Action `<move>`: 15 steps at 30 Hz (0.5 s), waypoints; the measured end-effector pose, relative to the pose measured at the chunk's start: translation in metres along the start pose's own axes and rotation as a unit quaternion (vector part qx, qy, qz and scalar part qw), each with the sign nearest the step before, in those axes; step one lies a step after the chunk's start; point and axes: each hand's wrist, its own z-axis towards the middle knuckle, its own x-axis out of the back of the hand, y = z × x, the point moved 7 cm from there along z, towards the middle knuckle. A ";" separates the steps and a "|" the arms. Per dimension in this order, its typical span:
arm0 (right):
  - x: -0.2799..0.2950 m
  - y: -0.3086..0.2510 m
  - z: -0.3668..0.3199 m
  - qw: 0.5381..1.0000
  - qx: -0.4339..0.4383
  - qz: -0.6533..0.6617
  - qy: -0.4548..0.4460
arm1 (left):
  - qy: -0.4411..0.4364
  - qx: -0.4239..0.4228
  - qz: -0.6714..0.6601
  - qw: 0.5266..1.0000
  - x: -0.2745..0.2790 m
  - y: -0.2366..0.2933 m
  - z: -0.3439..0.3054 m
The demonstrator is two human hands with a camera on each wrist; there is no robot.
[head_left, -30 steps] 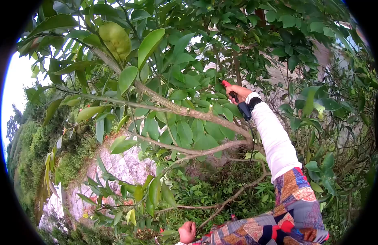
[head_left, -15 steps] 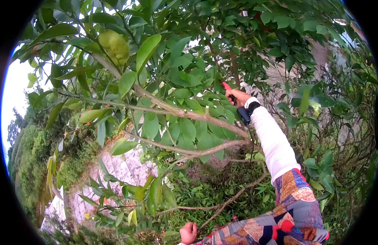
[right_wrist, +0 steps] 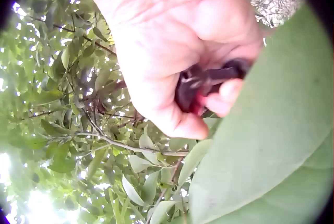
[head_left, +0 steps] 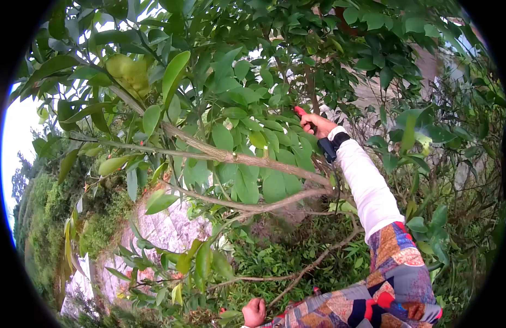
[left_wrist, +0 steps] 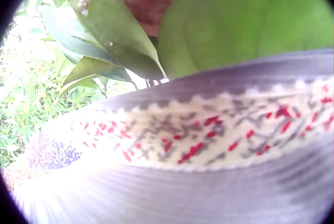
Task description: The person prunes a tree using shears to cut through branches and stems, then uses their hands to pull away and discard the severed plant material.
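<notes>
On my feed the red-handled pruning shears point(head_left: 300, 111) sit high in the green foliage, just above the thick brown branch point(head_left: 247, 159) that slants across the tree. Only the red end shows past the fingers. The right hand point(head_left: 318, 126) is clenched round the handles. The right wrist view shows thumb and fingers wrapped over a dark and red grip point(right_wrist: 209, 80), a hold that I judge suits squeezing the tool. The arm in the white sleeve point(head_left: 367, 186) is stretched up and forward, I think because the shears are up among the leaves, well away from the body. A broad green leaf point(right_wrist: 271, 146) lies close to that wrist camera and hides the blades. The left hand point(head_left: 254, 311) is low, near the patchwork garment point(head_left: 395, 284) and the foot of a thin bare twig point(head_left: 313, 265). It looks curled, but I cannot tell whether it holds anything. Its own camera shows mostly patterned fabric point(left_wrist: 209, 130). Pale rock point(head_left: 165, 224) lies below.
</notes>
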 end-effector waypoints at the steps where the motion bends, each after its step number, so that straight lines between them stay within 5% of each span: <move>1: 0.000 0.002 -0.005 1.000 -0.001 0.000 0.003 | -0.003 0.000 -0.001 1.000 -0.001 -0.001 0.000; 3: 0.008 0.007 -0.009 0.992 -0.004 -0.080 0.099 | -0.010 0.022 -0.027 0.999 -0.001 -0.004 0.004; 7: 0.004 0.022 0.012 0.999 -0.028 0.015 0.012 | -0.013 0.016 -0.030 0.999 0.005 0.006 0.010; 8: 0.011 0.028 0.018 0.995 -0.065 -0.067 -0.037 | -0.013 0.017 -0.030 0.999 0.005 0.007 0.010; 11: -0.002 0.000 -0.021 0.989 -0.019 -0.145 0.003 | -0.028 0.019 -0.014 0.999 0.003 0.007 0.008; 15: -0.020 -0.012 -0.048 0.999 0.006 -0.045 -0.024 | -0.011 -0.049 0.014 0.999 -0.003 -0.001 0.010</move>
